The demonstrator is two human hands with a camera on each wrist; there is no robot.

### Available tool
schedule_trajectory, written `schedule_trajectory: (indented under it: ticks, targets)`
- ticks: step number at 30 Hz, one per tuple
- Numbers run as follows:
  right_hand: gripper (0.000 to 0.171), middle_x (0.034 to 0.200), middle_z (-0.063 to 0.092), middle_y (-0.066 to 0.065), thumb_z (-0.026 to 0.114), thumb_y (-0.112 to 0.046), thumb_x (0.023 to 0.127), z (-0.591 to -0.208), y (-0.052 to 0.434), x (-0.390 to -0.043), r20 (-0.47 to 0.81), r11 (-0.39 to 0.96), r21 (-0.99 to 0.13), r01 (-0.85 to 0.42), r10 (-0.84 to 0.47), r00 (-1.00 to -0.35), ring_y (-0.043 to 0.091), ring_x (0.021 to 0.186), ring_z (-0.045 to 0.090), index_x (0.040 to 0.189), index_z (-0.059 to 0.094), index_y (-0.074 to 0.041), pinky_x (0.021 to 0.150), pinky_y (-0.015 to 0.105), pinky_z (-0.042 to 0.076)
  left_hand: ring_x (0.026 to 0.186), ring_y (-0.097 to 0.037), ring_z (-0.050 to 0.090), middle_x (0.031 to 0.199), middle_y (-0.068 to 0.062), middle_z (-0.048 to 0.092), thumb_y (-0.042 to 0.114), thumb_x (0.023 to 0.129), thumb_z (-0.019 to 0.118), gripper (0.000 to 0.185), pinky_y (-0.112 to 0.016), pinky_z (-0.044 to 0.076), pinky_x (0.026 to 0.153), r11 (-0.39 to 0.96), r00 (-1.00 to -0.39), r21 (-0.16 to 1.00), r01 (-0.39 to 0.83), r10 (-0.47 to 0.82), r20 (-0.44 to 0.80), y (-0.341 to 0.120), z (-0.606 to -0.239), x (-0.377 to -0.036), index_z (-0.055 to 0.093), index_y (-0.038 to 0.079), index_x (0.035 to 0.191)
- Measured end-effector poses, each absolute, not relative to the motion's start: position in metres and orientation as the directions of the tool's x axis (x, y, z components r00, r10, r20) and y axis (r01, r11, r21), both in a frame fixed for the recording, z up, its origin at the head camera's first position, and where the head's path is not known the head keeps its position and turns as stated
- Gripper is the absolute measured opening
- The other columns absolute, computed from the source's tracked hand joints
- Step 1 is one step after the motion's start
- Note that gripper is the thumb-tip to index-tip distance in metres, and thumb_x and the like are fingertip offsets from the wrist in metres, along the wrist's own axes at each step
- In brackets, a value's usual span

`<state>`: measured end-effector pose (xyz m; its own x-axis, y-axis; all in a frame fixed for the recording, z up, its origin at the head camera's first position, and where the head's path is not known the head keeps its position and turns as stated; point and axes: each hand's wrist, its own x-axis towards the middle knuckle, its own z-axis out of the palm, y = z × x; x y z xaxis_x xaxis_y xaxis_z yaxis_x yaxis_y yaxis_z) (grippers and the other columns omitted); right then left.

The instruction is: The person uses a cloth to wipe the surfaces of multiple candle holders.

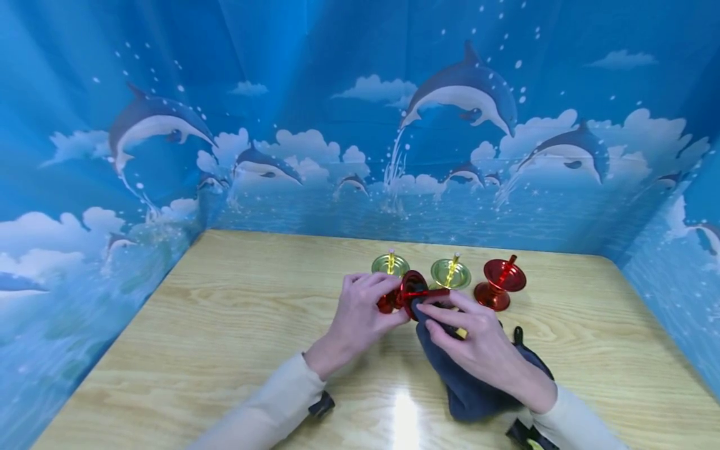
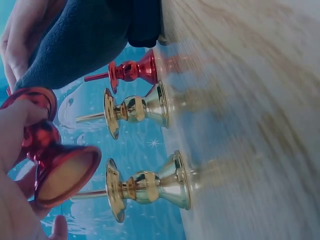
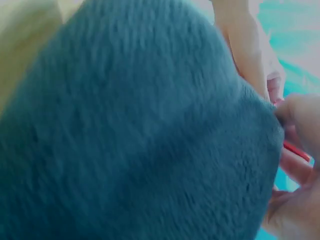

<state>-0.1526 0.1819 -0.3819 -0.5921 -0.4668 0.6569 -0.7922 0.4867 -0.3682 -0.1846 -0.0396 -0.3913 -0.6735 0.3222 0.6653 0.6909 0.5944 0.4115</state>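
The head camera looks forward and down from above the wooden table (image 1: 225,325), taking in both hands, three standing candlesticks and the dolphin backdrop (image 1: 461,94). The left wrist camera sits low and close, rolled sideways so the table runs down the right of its frame, facing the two gold candlesticks (image 2: 137,110) and the backdrop. The right wrist camera is pressed against the dark blue cloth (image 3: 135,135), which fills its view. All three views share this cloth and the held red candlestick (image 1: 407,290).
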Motion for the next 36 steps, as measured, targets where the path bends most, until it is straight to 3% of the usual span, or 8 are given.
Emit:
schedule_trajectory:
  ticks: [5, 9, 14, 21, 26, 30, 33, 36]
  targets:
    - [0.037, 0.116, 0.072, 0.01, 0.076, 0.001, 0.081, -0.386, 0.181, -0.153, 0.665, 0.502, -0.374, -0.78, -0.441, -0.603, 0.016, 0.095, 0.062, 0.115, 0.079, -0.012, 0.07, 0.014, 0.046, 0.096, -0.019, 0.072, 0.108, -0.002, 0.078, 0.036, 0.076, 0.088, 0.041, -0.046, 0.046, 0.093, 0.621, -0.669, 0.378, 0.686, 0.334, 0.664, -0.038, -0.389, -0.184, 0.079, 0.015, 0.11]
    - [0.028, 0.115, 0.071, 0.007, 0.07, -0.007, 0.089, -0.386, 0.187, -0.156, 0.664, 0.496, -0.325, -0.805, -0.487, -0.568, 0.017, 0.1, 0.059, 0.115, 0.079, -0.014, 0.077, 0.016, 0.045, 0.09, -0.014, 0.071, 0.106, -0.002, 0.078, 0.031, 0.078, 0.086, 0.037, -0.038, 0.047, 0.089, 0.538, -0.662, 0.426, 0.728, 0.39, 0.64, -0.043, -0.389, -0.188, 0.078, 0.014, 0.11]
    - [0.03, 0.12, 0.071, 0.005, 0.054, -0.027, 0.104, -0.383, 0.197, -0.164, 0.692, 0.421, -0.215, -0.881, -0.57, -0.442, 0.017, 0.104, 0.056, 0.115, 0.078, -0.015, 0.086, 0.019, 0.045, 0.073, -0.003, 0.06, 0.096, 0.0, 0.076, 0.021, 0.083, 0.079, 0.026, -0.015, 0.047, 0.066, 0.338, -0.623, 0.53, 0.778, 0.521, 0.583, -0.05, -0.386, -0.192, 0.076, 0.012, 0.107]
    - [0.027, 0.119, 0.072, 0.007, 0.053, -0.021, 0.103, -0.371, 0.201, -0.172, 0.741, 0.268, -0.131, -0.954, -0.614, -0.274, 0.021, 0.106, 0.056, 0.101, 0.079, -0.015, 0.094, 0.019, 0.046, 0.07, 0.0, 0.049, 0.075, 0.005, 0.06, 0.013, 0.077, 0.077, 0.017, -0.016, 0.043, 0.061, 0.244, -0.616, 0.649, 0.721, 0.655, 0.438, -0.057, -0.378, -0.191, 0.069, 0.015, 0.093]
    - [0.016, 0.113, 0.071, 0.005, 0.066, -0.007, 0.094, -0.362, 0.206, -0.172, 0.691, 0.162, -0.265, -0.95, -0.655, -0.305, 0.018, 0.105, 0.059, 0.101, 0.078, -0.015, 0.092, 0.018, 0.048, 0.069, 0.002, 0.049, 0.077, 0.006, 0.059, 0.01, 0.079, 0.076, 0.021, -0.014, 0.043, 0.059, 0.206, -0.558, 0.68, 0.704, 0.753, 0.349, -0.058, -0.376, -0.19, 0.069, 0.013, 0.099]
    - [0.039, 0.115, 0.07, 0.003, 0.08, 0.007, 0.077, -0.354, 0.211, -0.169, 0.602, 0.168, -0.426, -0.889, -0.681, -0.417, 0.013, 0.107, 0.062, 0.107, 0.077, -0.017, 0.091, 0.016, 0.051, 0.067, 0.002, 0.047, 0.075, 0.008, 0.056, 0.011, 0.081, 0.074, 0.018, -0.013, 0.039, 0.059, 0.206, -0.526, 0.68, 0.703, 0.795, 0.303, -0.058, -0.374, -0.19, 0.067, 0.015, 0.097]
    - [0.043, 0.119, 0.068, 0.002, 0.084, 0.005, 0.076, -0.351, 0.214, -0.167, 0.545, 0.224, -0.475, -0.851, -0.684, -0.484, 0.011, 0.111, 0.062, 0.112, 0.077, -0.018, 0.092, 0.016, 0.052, 0.067, 0.002, 0.047, 0.075, 0.009, 0.055, 0.012, 0.081, 0.073, 0.018, -0.013, 0.039, 0.059, 0.219, -0.522, 0.678, 0.701, 0.806, 0.28, -0.058, -0.372, -0.19, 0.068, 0.016, 0.098]
    - [0.039, 0.123, 0.067, 0.003, 0.084, -0.003, 0.081, -0.351, 0.215, -0.168, 0.524, 0.247, -0.45, -0.858, -0.705, -0.478, 0.013, 0.113, 0.062, 0.115, 0.077, -0.019, 0.093, 0.015, 0.052, 0.067, 0.002, 0.047, 0.074, 0.009, 0.055, 0.012, 0.081, 0.073, 0.017, -0.013, 0.039, 0.059, 0.225, -0.515, 0.67, 0.707, 0.813, 0.271, -0.059, -0.372, -0.19, 0.067, 0.016, 0.097]
